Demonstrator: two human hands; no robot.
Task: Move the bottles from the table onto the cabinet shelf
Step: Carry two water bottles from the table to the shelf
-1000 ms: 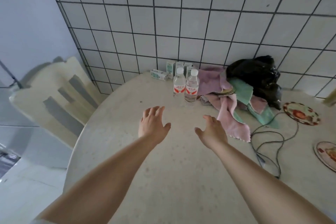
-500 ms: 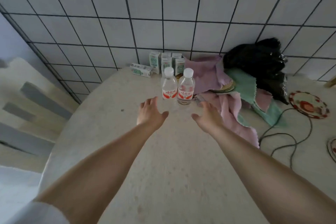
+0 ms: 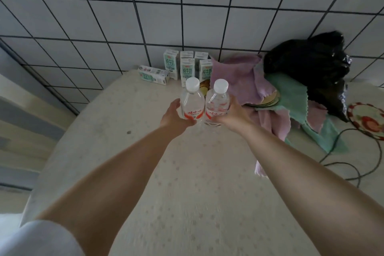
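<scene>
Both hands have reached in from open hover: left hand grip wraps left bottle, right hand grip wraps right bottle, on bench. Lift next.

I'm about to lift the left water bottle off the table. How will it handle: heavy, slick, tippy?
The left bottle looks full of clear water, so probably fairly heavy for its size. Its thin clear plastic wall may give a little under the left hand. It is tall and narrow and touches the right bottle, so a sideways nudge could tip either one.
</scene>
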